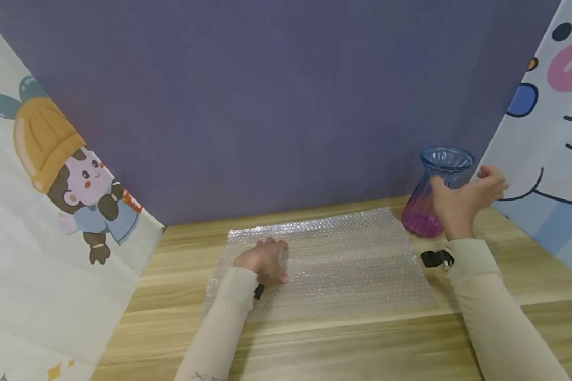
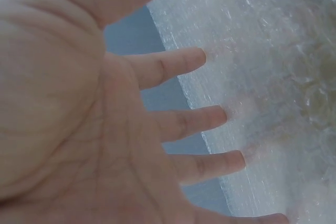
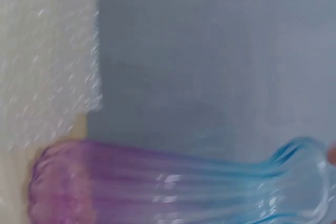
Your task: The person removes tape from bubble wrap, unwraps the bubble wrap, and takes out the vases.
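A sheet of bubble wrap (image 1: pixel 343 264) lies flat on the wooden table. My left hand (image 1: pixel 264 259) rests on its left part. In the left wrist view the fingers are straight and spread, with the fingertips (image 2: pixel 195 57) against the bubble wrap (image 2: pixel 273 77). At the back right stands an upright glass vase (image 1: pixel 421 206), ribbed, blue at the flared rim and purple at the base. My right hand (image 1: pixel 462 203) is beside the vase, thumb apart from the fingers, overlapping its right side in the head view. The right wrist view shows the vase (image 3: pixel 173 187) close up, with a fingertip at the frame's right edge.
A dark blue-grey panel (image 1: pixel 276 106) rises behind the table (image 1: pixel 352 349). White printed sheets flank it: a cartoon child (image 1: pixel 86 180) on the left and a cartoon pig (image 1: pixel 562 121) on the right. The bubble wrap's right edge reaches near the vase's base.
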A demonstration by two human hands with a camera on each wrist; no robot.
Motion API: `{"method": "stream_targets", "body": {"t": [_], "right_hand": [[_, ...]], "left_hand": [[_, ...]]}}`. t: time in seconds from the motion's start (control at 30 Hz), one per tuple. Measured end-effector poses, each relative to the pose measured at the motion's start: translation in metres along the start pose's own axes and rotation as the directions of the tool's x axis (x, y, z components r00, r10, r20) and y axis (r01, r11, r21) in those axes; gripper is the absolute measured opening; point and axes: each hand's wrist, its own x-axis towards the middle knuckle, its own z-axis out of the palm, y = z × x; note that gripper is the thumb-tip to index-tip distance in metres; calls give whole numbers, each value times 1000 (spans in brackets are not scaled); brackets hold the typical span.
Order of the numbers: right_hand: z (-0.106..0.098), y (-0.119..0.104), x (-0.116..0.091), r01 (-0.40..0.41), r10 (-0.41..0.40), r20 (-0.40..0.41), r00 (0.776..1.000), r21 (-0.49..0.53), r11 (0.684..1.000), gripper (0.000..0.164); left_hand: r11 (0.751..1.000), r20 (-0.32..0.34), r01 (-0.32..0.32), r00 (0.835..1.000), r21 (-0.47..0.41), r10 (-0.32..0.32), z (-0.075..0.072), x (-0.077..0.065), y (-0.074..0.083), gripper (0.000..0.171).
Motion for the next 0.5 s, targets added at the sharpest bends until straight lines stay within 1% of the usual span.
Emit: {"method": "stream_targets", "body": {"t": [0.03, 0.07, 0.1, 0.17, 0.23, 0.3, 0.4, 0.5], "right_hand": [[0, -7, -4, 31, -26, -63, 998, 69, 997, 51], [-1, -14, -7, 58, -46, -98, 994, 121, 991, 48], [-1, -21, -11, 106, -84, -130, 988, 166, 980, 46], [0, -31, -18, 174, -145, -135, 980, 239, 955, 42], [3, -35, -23, 212, -192, -100, 976, 274, 938, 39], [8, -34, -27, 233, -230, -44, 972, 269, 934, 36], [15, -30, -32, 224, -242, 60, 968, 221, 949, 36], [20, -29, -39, 214, -238, 180, 954, 143, 966, 40]], "left_hand": [[1000, 1, -4, 1000, -2, 4, 0, 0, 0, 90], [1000, 3, -7, 1000, -4, 7, 1, 0, 0, 91], [1000, 3, -11, 1000, -5, 11, 1, 0, 0, 91], [1000, 7, -16, 1000, -2, 16, 0, 0, -1, 89], [1000, 9, -18, 1000, -9, 18, 0, 0, -1, 85], [1000, 9, -16, 1000, -20, 17, -1, -1, -3, 79], [999, 7, -12, 1000, -46, 12, -3, -2, -4, 73], [999, -17, -18, 1000, -40, 17, -6, -3, -4, 75]]}}
